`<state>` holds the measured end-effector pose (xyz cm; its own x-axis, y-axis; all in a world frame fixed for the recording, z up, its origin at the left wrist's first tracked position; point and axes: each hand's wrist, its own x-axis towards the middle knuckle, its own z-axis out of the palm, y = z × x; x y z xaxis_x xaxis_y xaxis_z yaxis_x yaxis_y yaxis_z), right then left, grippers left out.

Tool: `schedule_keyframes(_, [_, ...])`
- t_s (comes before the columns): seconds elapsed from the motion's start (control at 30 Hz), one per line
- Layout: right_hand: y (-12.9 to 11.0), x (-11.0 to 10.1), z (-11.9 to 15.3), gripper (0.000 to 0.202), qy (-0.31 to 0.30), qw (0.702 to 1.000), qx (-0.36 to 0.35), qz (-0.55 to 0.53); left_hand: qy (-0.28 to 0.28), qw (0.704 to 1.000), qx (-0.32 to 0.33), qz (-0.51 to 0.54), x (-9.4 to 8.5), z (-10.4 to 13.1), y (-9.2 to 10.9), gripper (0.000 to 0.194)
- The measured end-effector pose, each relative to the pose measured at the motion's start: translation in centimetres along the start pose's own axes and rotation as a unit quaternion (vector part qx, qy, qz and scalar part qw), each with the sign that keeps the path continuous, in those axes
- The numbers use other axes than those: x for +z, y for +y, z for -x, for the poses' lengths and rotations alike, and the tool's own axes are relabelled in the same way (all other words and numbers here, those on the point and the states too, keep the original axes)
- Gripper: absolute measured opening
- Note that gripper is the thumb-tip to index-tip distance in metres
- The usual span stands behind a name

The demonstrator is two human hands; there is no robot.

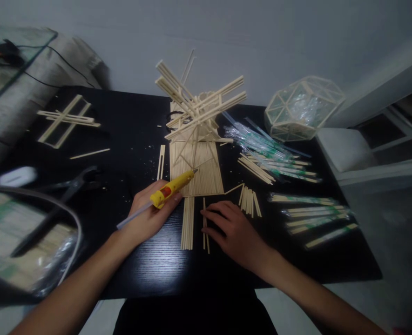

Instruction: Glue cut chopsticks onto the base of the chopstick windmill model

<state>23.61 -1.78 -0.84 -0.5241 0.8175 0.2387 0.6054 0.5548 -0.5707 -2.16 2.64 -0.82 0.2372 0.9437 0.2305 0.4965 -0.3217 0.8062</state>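
A yellow hot glue gun (173, 188) is in my left hand (150, 209), its nozzle pointing up and right over a flat panel of bamboo chopsticks (202, 174). A pale glue stick (134, 215) juts from the gun's back end. My right hand (232, 228) reaches down on the right, its fingertips on two loose chopsticks (205, 239) lying lengthwise on the table. Left of these, a narrow strip of chopsticks (187, 223) lies side by side below the panel. Behind the panel rises a chopstick model (200, 111) with crossed blades like a windmill's.
Wrapped chopsticks (272, 149) and short cut pieces (249, 201) lie right on the black table (136, 139). At back right stands a faceted stick-framed shape (303, 109). Pliers (76, 181), a crossed stick frame (68, 120) and a bag of chopsticks (20, 242) are left.
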Motion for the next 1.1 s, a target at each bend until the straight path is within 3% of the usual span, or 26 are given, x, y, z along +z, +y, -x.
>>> schedule_keyframes(0.2, [0.4,0.0,-0.5,0.032,0.01,0.998,-0.026,0.062,-0.002,1.0,0.002,-0.003,-0.3,0.1,-0.1,0.017])
schedule_keyframes(0.33, [1.2,-0.8,-0.5,0.032,0.009,0.999,-0.024,0.042,0.0,1.0,-0.005,0.002,-0.3,0.2,-0.2,0.017])
schedule_keyframes(0.6, [1.7,-2.2,0.7,0.061,-0.083,0.992,-0.093,0.021,0.01,1.0,-0.024,-0.009,-0.4,-0.1,0.2,0.019])
schedule_keyframes(0.93, [1.9,-1.4,0.3,0.045,-0.058,0.986,-0.153,0.034,-0.014,0.999,-0.028,-0.044,-1.0,0.5,0.9,0.019])
schedule_keyframes(1.1, [1.6,-1.1,0.4,0.044,-0.053,0.988,-0.142,0.043,-0.044,0.994,-0.065,-0.078,-0.2,1.5,2.0,0.016])
